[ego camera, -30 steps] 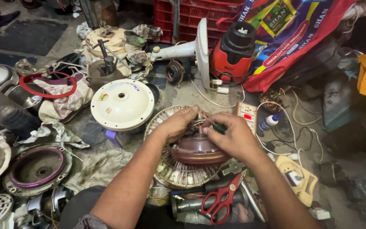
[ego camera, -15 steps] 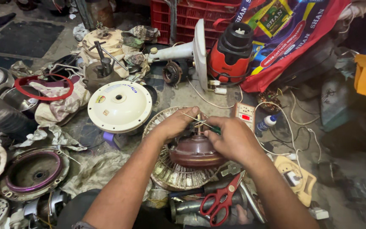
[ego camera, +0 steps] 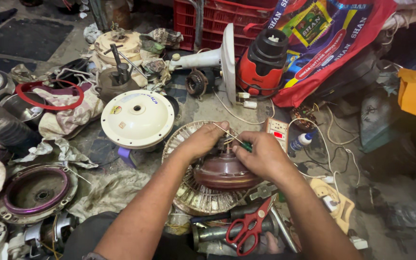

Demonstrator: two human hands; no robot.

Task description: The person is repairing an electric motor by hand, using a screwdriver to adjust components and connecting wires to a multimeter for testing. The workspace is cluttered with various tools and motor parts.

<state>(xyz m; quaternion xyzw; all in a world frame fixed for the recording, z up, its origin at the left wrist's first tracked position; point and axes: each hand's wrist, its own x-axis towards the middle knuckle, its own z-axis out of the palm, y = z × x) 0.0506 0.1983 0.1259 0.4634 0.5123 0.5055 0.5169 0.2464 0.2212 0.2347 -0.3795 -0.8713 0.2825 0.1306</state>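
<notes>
I see my right hand [ego camera: 265, 155] closed on a green-handled screwdriver [ego camera: 231, 136] slanting far-left over the brown motor housing [ego camera: 223, 171] (centre, on the winding ring), left hand [ego camera: 207, 138] gripping its far-left edge.

The motor housing [ego camera: 225, 171] sits on the stator [ego camera: 196, 192] at the middle of the floor; the left hand [ego camera: 205, 139] rests on its far left side, the right hand [ego camera: 261, 154] on its right, a screwdriver [ego camera: 232, 137] slanting between them; the scissors [ego camera: 249, 228] lie nearer the person, just before the stator, on a pipe [ego camera: 217, 233]; the fan cover [ego camera: 137, 119] lies left of the stator, just beside it; the power strip [ego camera: 276, 131] lies right of the hands, with a small bottle [ego camera: 300, 142] to its right; the blender [ego camera: 263, 65] stands behind, the crate [ego camera: 213, 21] behind that; a round casing [ego camera: 34, 192] lies far left.
</notes>
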